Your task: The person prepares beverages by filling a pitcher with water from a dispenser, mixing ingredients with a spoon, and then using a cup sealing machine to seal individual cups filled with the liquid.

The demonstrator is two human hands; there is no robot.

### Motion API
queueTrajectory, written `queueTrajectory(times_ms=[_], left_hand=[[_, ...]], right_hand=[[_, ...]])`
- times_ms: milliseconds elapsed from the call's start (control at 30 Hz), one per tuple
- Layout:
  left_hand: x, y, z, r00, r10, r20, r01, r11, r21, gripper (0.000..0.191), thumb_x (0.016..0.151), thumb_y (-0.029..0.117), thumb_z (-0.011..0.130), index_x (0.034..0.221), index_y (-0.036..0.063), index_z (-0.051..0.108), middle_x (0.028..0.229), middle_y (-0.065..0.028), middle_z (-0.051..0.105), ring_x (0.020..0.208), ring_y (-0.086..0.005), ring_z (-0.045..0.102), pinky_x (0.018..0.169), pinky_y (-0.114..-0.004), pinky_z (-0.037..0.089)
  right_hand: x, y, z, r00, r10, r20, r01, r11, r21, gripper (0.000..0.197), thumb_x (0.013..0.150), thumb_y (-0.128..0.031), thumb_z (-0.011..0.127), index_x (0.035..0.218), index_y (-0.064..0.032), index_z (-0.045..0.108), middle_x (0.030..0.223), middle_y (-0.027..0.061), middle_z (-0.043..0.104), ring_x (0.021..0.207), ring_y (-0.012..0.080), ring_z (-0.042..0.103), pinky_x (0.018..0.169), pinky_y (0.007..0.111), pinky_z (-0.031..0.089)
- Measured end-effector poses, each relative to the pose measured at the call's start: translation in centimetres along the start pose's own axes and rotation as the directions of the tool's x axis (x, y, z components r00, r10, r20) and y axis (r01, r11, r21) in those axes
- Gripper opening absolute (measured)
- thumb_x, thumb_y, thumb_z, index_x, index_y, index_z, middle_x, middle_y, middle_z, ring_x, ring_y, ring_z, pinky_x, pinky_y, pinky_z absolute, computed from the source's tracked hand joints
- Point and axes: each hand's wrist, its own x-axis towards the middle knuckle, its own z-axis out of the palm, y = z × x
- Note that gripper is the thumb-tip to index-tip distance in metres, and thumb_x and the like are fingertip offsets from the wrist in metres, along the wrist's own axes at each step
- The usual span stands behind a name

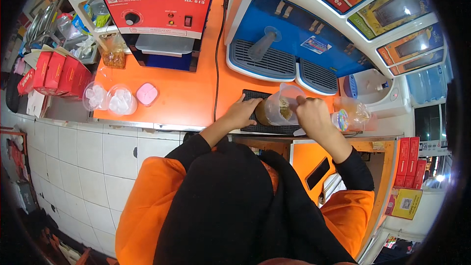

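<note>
A translucent plastic pitcher (276,112) with brownish contents stands at the front of the counter, on or over a black rubber mat (254,96). My right hand (312,113) is closed at the pitcher's right side, at its handle or at something reaching into it; which one is hidden by the fingers. My left hand (241,112) lies at the pitcher's left side with thumb and fingers apart, over the mat. Just right of my right hand is a lidded cup with a colourful print (342,119). A whitish flat tip (300,131) shows below the pitcher.
Two clear cups of ice (121,102) and a pink-topped container (147,94) stand at the counter's left. Behind are a red cup sealer (158,14) and a blue drink dispenser with drip trays (263,60). A black cable (218,55) crosses the orange counter. A phone (318,173) lies on a lower shelf.
</note>
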Motion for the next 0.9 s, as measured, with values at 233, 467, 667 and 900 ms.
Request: queueTrajectory(times_ms=[233,467,667,900], left_hand=[[-0.3,0.0,-0.1,1.0,-0.002,0.007,0.002,1.0,-0.003,0.088,0.074,0.026,0.08,0.145,0.0043,0.033,0.141,-0.0175,0.049,0.133,-0.031,0.045,0.119,-0.054,0.016],[0.2,-0.5,0.0,1.0,0.007,0.003,-0.007,1.0,0.011,0.089,0.072,0.027,0.081,0.144,0.0044,0.034,0.141,-0.0169,0.049,0.133,-0.0304,0.045,0.12,-0.054,0.015],[0.6,-0.2,-0.4,0.999,-0.009,0.034,0.008,0.999,0.033,0.091,0.071,0.027,0.082,0.144,0.0039,0.034,0.142,-0.0161,0.049,0.133,-0.0303,0.046,0.12,-0.055,0.015],[0.3,0.4,-0.8,0.999,-0.015,0.036,0.014,1.0,0.024,0.086,0.073,0.026,0.081,0.143,0.0037,0.036,0.142,-0.015,0.049,0.133,-0.0293,0.046,0.12,-0.055,0.014]], right_hand=[[0.6,-0.2,-0.5,0.999,0.039,-0.018,-0.039,0.999,0.003,0.008,0.074,-0.013,0.065,0.075,-0.0089,0.072,0.073,0.0109,0.066,0.061,0.0253,0.068,0.054,0.037,0.052],[0.1,0.7,-1.0,0.984,0.172,0.034,-0.174,0.983,0.06,0.009,0.075,-0.014,0.066,0.079,-0.0146,0.074,0.074,0.0091,0.066,0.062,0.0241,0.068,0.051,0.036,0.05],[-0.5,0.0,0.3,0.978,0.207,0.02,-0.202,0.969,-0.143,0.004,0.073,-0.014,0.067,0.071,-0.011,0.07,0.075,0.0064,0.067,0.064,0.0194,0.069,0.051,0.033,0.05],[-0.9,-0.1,-1.2,0.977,0.123,0.173,-0.095,0.983,-0.159,0.012,0.076,-0.016,0.067,0.086,-0.0148,0.073,0.07,0.008,0.065,0.058,0.0224,0.066,0.05,0.035,0.049]])
